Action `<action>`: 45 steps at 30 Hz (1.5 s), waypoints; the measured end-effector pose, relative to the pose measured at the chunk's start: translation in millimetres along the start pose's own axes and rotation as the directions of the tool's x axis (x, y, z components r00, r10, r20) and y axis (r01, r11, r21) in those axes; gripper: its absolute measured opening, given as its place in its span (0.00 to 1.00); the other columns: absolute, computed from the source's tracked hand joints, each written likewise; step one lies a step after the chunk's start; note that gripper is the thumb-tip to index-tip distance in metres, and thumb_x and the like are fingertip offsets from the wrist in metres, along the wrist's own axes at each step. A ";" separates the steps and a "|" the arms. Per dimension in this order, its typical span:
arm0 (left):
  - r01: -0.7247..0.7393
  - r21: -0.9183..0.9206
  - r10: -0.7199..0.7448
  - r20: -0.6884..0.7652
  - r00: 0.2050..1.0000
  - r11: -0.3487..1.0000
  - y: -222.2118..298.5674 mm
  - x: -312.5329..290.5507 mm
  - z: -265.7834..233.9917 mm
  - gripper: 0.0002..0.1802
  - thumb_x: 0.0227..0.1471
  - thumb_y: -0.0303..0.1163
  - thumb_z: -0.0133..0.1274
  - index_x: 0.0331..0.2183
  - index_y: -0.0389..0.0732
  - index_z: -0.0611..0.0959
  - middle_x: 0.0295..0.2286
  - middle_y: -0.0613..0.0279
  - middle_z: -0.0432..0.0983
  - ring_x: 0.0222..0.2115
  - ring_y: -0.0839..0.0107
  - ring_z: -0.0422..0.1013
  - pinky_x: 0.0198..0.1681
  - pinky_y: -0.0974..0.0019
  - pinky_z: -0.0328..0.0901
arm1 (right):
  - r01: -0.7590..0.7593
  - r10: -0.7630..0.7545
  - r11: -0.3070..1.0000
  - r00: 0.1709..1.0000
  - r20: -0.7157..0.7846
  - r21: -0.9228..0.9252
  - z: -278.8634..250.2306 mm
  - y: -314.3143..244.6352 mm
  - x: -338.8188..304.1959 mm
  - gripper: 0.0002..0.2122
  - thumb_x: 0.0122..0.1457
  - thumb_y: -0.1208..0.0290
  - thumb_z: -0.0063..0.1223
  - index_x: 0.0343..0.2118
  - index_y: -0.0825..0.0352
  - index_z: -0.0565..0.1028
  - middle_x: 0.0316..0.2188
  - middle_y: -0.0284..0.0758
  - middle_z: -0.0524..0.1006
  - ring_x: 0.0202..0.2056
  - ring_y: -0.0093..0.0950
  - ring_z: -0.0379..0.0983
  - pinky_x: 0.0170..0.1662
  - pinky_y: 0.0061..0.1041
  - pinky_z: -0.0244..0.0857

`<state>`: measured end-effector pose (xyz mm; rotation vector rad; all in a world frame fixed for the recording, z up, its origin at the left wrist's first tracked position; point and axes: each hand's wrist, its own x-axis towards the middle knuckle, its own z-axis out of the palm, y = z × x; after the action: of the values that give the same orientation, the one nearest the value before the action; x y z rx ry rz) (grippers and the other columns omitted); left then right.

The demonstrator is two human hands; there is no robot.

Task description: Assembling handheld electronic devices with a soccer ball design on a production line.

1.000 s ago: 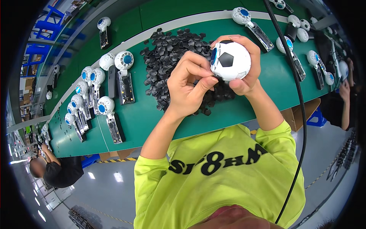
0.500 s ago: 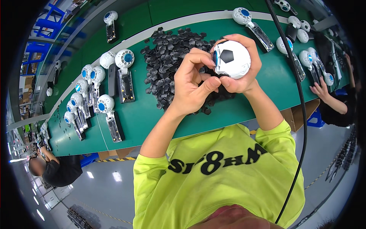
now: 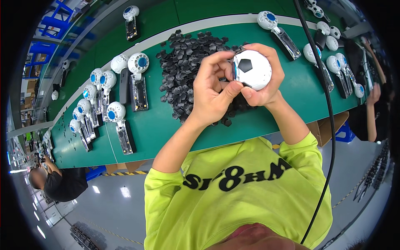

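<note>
Above the green table, both my hands hold a white ball patterned like a football, with a black pentagon patch facing up. My right hand wraps round its right side, thumb at the lower edge. The curled fingers of my left hand press against its left edge, where a strip of blue shows, and the left thumb lies below. Whether a small part sits between the left fingers is hidden. Beneath and behind my hands spreads a heap of loose black pentagon pieces.
White ball-headed units with blue centres and clear-and-black handles stand at left and lie at right. A black cable hangs down at right. One co-worker sits far left; another's hand is at the right edge.
The ball has turned slightly in my hands. My left fingers have shifted up along its left edge. At the right, the co-worker's hand has drawn back from the units.
</note>
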<state>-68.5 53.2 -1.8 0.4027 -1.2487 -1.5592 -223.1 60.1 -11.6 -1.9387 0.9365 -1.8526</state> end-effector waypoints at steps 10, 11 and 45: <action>-0.545 0.587 0.489 0.271 0.829 0.598 -0.1 17.6 -17.2 0.22 0.46 0.24 0.64 0.46 0.38 0.83 0.32 0.63 0.70 0.28 0.75 0.64 0.24 0.75 0.62 | -0.315 0.311 0.949 0.941 0.137 0.013 -12.8 -16.7 13.3 0.34 0.42 0.58 0.65 0.52 0.72 0.69 0.41 0.43 0.75 0.36 0.31 0.73 0.40 0.25 0.70; -0.637 0.639 0.556 0.368 0.745 0.432 1.5 18.8 -20.7 0.21 0.45 0.22 0.64 0.44 0.38 0.85 0.32 0.64 0.70 0.28 0.75 0.64 0.24 0.75 0.62 | -0.358 0.352 0.934 0.924 0.151 0.012 -12.6 -16.2 14.7 0.34 0.42 0.59 0.66 0.52 0.72 0.69 0.41 0.43 0.75 0.36 0.30 0.73 0.41 0.25 0.70; -0.378 0.378 0.346 0.152 0.926 0.845 16.7 4.7 -11.3 0.09 0.35 0.16 0.66 0.24 0.38 0.84 0.25 0.63 0.79 0.21 0.73 0.68 0.23 0.74 0.64 | 0.112 -0.134 0.980 0.983 0.128 0.167 -12.7 13.1 10.0 0.41 0.37 0.59 0.75 0.53 0.71 0.63 0.41 0.49 0.75 0.38 0.39 0.73 0.42 0.37 0.69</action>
<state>-53.2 45.0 9.5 0.3402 -1.6103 -1.0001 -239.1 46.8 -10.6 -2.0367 0.6196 -1.7705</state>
